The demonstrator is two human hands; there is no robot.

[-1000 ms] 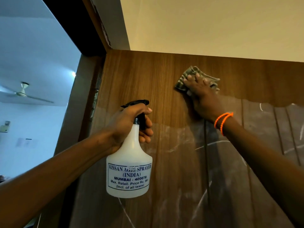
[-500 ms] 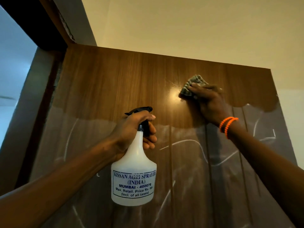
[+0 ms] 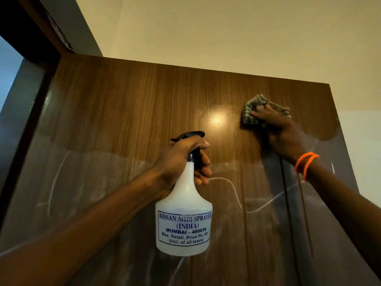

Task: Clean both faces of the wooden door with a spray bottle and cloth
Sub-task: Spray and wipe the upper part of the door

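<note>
The wooden door [image 3: 127, 112] fills the view, its upper band dark and glossy, its lower part dull with pale streaks. My left hand [image 3: 181, 159] grips the neck and black trigger head of a white spray bottle [image 3: 183, 219], held upright in front of the door's middle. My right hand [image 3: 282, 133], with orange bands on the wrist, presses a checked cloth [image 3: 250, 112] against the door near its upper right corner, fingers spread over the cloth.
The door's top edge meets a cream wall [image 3: 226, 34] above. A dark door frame [image 3: 26, 112] runs down the left side. The door's right edge stands close to my right hand, with pale wall [image 3: 362, 145] beyond it.
My right hand has slid the cloth rightward across the top of the door toward its right edge. The view has shifted right. The bottle stays held in front.
</note>
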